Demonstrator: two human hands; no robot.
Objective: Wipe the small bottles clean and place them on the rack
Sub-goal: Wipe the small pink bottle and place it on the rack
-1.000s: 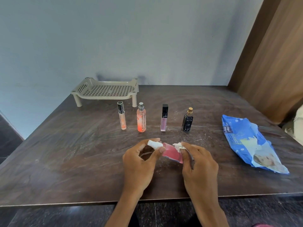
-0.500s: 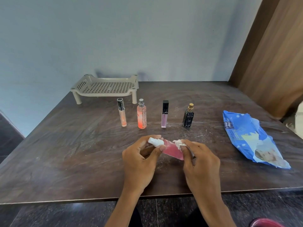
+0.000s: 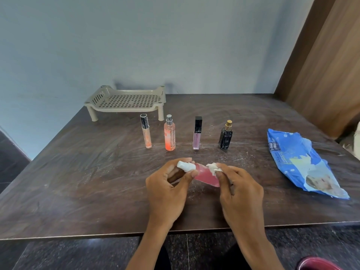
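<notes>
Both hands grasp one bottle.
Left hand (image 3: 167, 189) grips the pink plastic bottle (image 3: 206, 177) by its white cap; right hand (image 3: 240, 190) pinches a white wipe (image 3: 214, 167) against it.

Only a slight downward tilt of the view; white wipe (image 3: 213, 167) a touch higher against the pink bottle (image 3: 205, 177).

Four small bottles stand in a row across the table (image 3: 78, 182) at 12 o'clock, with gaps between them: peach tube (image 3: 146, 133), orange spray bottle (image 3: 170, 136), purple tube (image 3: 197, 136), black bottle (image 3: 226, 137). Behind them, at 11 o'clock, sits the rack (image 3: 126, 100), open from above. A blue wipes pack (image 3: 300, 160) lies at 3 o'clock. Bare table shows at 9 o'clock.
</notes>
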